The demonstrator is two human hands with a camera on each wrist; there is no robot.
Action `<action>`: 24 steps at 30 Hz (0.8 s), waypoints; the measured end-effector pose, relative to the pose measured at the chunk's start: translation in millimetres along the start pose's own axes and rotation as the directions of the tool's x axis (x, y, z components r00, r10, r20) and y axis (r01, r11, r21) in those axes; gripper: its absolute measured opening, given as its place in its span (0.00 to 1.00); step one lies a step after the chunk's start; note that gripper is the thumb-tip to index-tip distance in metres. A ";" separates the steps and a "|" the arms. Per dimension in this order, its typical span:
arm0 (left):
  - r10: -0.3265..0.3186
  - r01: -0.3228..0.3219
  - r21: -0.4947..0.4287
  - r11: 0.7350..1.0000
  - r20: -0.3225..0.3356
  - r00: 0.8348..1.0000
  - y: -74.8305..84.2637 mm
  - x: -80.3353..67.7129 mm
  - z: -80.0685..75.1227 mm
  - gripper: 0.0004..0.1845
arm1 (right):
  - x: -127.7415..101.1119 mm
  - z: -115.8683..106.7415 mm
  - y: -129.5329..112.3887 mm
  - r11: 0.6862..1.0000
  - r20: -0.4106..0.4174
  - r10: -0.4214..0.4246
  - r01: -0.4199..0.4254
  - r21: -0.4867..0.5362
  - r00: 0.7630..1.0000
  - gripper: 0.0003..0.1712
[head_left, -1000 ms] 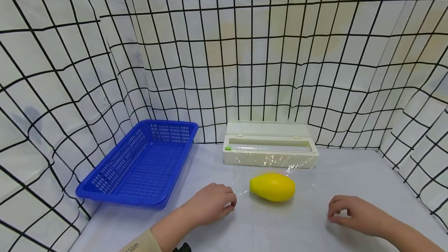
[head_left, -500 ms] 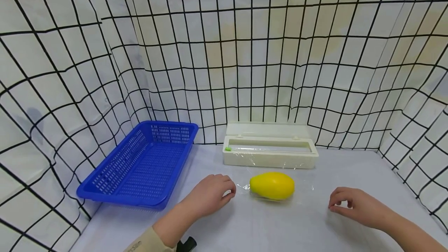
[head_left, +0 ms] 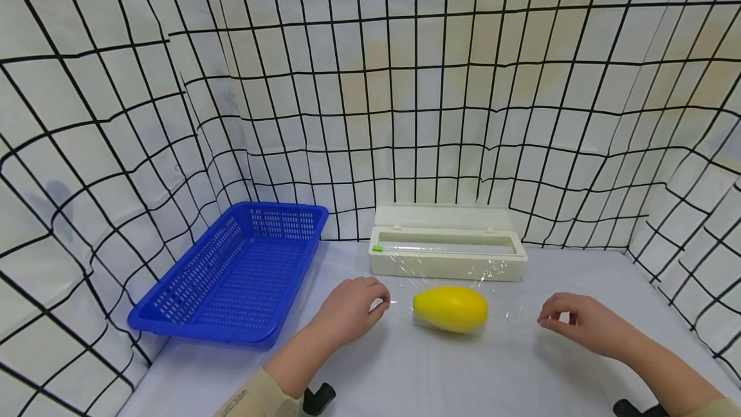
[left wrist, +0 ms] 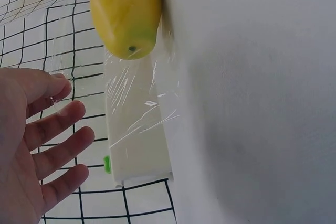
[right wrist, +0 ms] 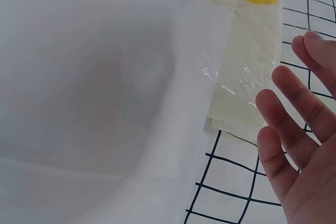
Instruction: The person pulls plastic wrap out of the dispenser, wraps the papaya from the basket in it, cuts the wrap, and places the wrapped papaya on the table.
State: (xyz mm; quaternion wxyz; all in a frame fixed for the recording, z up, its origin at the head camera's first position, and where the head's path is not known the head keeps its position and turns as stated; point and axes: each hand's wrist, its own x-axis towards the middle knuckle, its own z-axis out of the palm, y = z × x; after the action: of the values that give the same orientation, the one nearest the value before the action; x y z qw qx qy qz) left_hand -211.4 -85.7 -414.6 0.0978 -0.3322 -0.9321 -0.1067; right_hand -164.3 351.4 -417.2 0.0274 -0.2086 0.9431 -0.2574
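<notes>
A yellow fruit (head_left: 450, 309), shaped like a papaya, lies on its side with clear plastic wrap (head_left: 508, 309) around and beneath it. Thumb and index finger of my left hand (head_left: 350, 311) pinch one edge of the wrap, left of the fruit. On the opposite side my right hand (head_left: 590, 324) pinches the wrap between thumb and index finger; its other fingers are spread in the right wrist view. The sheet runs from a white wrap dispenser (head_left: 446, 268) behind the fruit, whose lid stands raised. The film's transparency hides most of its outline.
A blue perforated basket (head_left: 231, 288) stands at the left. Black wire grid (head_left: 428, 95) over white cloth walls in the back and both sides. A green slider (head_left: 378, 248) sits at the dispenser's left end. White cloth covers the table (head_left: 451, 378).
Both hands have moved forward, toward the dispenser, with their pinch kept. The fruit and the dispenser stay almost where they were.
</notes>
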 end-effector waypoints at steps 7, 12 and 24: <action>-0.047 0.047 -0.014 0.999 0.012 0.999 -4.7 5.3 4.6 0.03 | 10.4 -4.9 0.3 1.000 -0.037 0.019 -0.019 -0.013 0.999 0.09; -0.091 0.092 -0.032 0.995 0.035 0.995 -6.7 10.5 5.5 0.04 | 17.1 -7.2 1.2 0.999 -0.069 0.034 -0.036 -0.022 0.997 0.07; -0.149 0.154 -0.069 0.986 0.073 0.986 -15.7 26.1 12.1 0.08 | 39.5 -7.7 8.6 0.995 -0.087 0.101 -0.103 -0.020 0.991 0.10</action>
State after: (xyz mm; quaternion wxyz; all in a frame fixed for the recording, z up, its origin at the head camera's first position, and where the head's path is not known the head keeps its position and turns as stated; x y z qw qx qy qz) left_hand -242.6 -78.8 -421.7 0.0455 -0.2671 -0.9528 -0.1370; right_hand -204.9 345.7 -412.6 -0.0025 -0.1494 0.9559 -0.2527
